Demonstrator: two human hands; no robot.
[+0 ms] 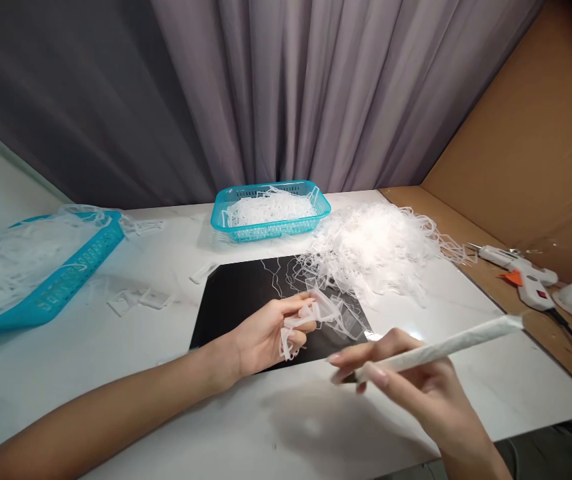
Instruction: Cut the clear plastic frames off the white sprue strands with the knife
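Observation:
My left hand (pixel 271 330) hovers over the black mat (pixel 236 300) and pinches a small tangle of thin clear plastic strips (pixel 323 313). My right hand (pixel 406 377) holds a long tool wrapped in white tape (pixel 446 347) like a pen, its dark tip pointing left toward the strips, near the mat's front right corner. A big loose pile of the same white strips (pixel 376 250) lies just behind, spilling onto the mat.
A teal basket (pixel 271 210) with strips stands at the back centre. A second teal basket (pixel 41 267) sits at the left. Small clear pieces (pixel 139 299) lie on the white table. A white glue gun (pixel 521 273) and cardboard (pixel 531 147) are at the right.

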